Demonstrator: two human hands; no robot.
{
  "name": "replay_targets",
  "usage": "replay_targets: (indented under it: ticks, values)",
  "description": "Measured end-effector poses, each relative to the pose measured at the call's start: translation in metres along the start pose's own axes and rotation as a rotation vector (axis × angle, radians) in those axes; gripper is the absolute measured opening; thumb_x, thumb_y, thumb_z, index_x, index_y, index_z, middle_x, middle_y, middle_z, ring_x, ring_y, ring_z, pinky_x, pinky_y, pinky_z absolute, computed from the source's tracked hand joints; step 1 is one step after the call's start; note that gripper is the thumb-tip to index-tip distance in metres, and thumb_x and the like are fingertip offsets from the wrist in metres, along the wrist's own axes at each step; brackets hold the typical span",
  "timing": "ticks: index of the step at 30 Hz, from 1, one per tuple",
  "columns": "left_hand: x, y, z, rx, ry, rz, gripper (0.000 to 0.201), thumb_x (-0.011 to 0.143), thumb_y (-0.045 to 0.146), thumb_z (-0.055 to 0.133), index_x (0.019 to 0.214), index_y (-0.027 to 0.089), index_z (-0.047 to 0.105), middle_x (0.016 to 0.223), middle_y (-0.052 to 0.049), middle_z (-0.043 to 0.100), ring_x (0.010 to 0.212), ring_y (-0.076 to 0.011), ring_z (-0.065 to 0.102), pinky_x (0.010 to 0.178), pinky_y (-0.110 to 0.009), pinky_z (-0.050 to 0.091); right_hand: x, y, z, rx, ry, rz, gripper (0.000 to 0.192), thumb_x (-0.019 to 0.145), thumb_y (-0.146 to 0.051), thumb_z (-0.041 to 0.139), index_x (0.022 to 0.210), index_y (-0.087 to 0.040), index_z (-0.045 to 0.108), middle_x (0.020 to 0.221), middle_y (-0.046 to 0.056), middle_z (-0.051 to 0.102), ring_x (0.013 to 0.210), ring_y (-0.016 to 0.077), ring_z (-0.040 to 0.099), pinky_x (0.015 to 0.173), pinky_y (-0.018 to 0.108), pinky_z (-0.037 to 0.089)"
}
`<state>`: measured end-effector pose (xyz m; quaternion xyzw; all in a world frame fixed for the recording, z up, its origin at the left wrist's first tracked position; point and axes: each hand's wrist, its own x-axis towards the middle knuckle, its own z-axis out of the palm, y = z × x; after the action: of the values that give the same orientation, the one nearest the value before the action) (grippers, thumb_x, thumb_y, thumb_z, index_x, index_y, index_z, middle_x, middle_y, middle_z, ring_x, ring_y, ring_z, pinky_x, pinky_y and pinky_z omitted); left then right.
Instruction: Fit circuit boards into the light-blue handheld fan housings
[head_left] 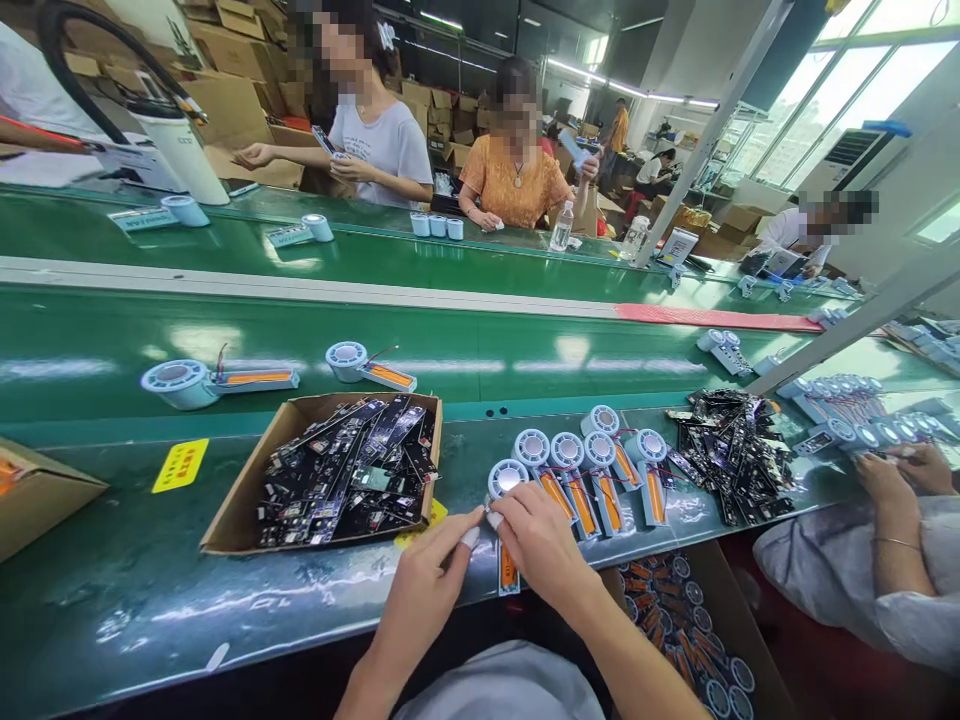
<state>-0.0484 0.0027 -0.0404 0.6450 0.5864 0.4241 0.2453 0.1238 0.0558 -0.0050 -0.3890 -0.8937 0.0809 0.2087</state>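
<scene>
Head view: both hands work one fan unit [508,500] at the bench's near edge [300,610].
Left hand [427,590] and right hand [536,540] pinch it between fingertips, its orange battery strip hanging off the edge; seemingly mid-assembly. Next move likely calls for a board from the box [247,500], just left.

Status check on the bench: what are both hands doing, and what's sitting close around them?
Left hand and right hand both pinch one fan unit at the bench edge. Row of fan units right; box of circuit boards left.

cardboard box [247,490] of boards, perhaps circuit, yellow label [180,465]
</scene>
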Motion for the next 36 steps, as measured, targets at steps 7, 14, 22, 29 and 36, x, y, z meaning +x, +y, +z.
replay_targets:
  ticks: [7, 14, 22, 29, 36]
  values:
    - [-0.016, 0.009, 0.015, 0.3, 0.103, 0.221, 0.04, 0.099, 0.019, 0.04, 0.125, 0.018, 0.07, 0.12, -0.012, 0.074, 0.105, -0.0227, 0.074, 0.088, -0.034, 0.062, -0.003, -0.02, 0.011, -0.266, -0.002, 0.081, 0.015, 0.089, -0.007, 0.061, 0.08, -0.019, 0.061, 0.08, 0.007, 0.062, 0.073, 0.0231, 0.053, 0.064, 0.036, 0.04]
    - [-0.006, 0.001, 0.004, 0.104, 0.057, 0.133, 0.036, 0.098, 0.025, 0.043, 0.115, 0.019, 0.074, 0.112, -0.01, 0.078, 0.101, -0.0211, 0.075, 0.091, -0.032, 0.06, 0.002, -0.01, 0.004, -0.146, -0.006, 0.028, 0.012, 0.093, -0.009, 0.061, 0.086, -0.019, 0.063, 0.087, 0.005, 0.065, 0.08, 0.0215, 0.058, 0.07, 0.033, 0.043]
    - [0.003, -0.004, -0.01, -0.099, -0.082, -0.041, 0.034, 0.093, 0.032, 0.051, 0.109, 0.021, 0.078, 0.111, -0.01, 0.078, 0.101, -0.0223, 0.075, 0.088, -0.032, 0.061, 0.005, 0.006, -0.008, 0.118, -0.08, -0.046, 0.024, 0.095, -0.007, 0.056, 0.115, -0.019, 0.065, 0.101, 0.006, 0.068, 0.092, 0.0212, 0.06, 0.081, 0.032, 0.047]
    - [0.006, -0.008, -0.009, -0.146, -0.09, -0.047, 0.032, 0.09, 0.033, 0.053, 0.103, 0.021, 0.08, 0.104, -0.01, 0.08, 0.096, -0.0226, 0.076, 0.088, -0.033, 0.061, 0.005, 0.012, -0.007, 0.164, -0.127, -0.084, 0.013, 0.093, -0.01, 0.059, 0.1, -0.017, 0.068, 0.092, 0.006, 0.069, 0.088, 0.0212, 0.057, 0.079, 0.033, 0.044]
    - [0.006, -0.007, -0.012, -0.126, -0.072, -0.056, 0.032, 0.088, 0.031, 0.053, 0.101, 0.022, 0.081, 0.104, -0.008, 0.08, 0.096, -0.0234, 0.077, 0.088, -0.034, 0.061, 0.009, 0.007, -0.015, 0.052, -0.221, -0.105, 0.012, 0.093, -0.01, 0.061, 0.101, -0.015, 0.068, 0.093, 0.007, 0.068, 0.09, 0.0221, 0.057, 0.078, 0.033, 0.044]
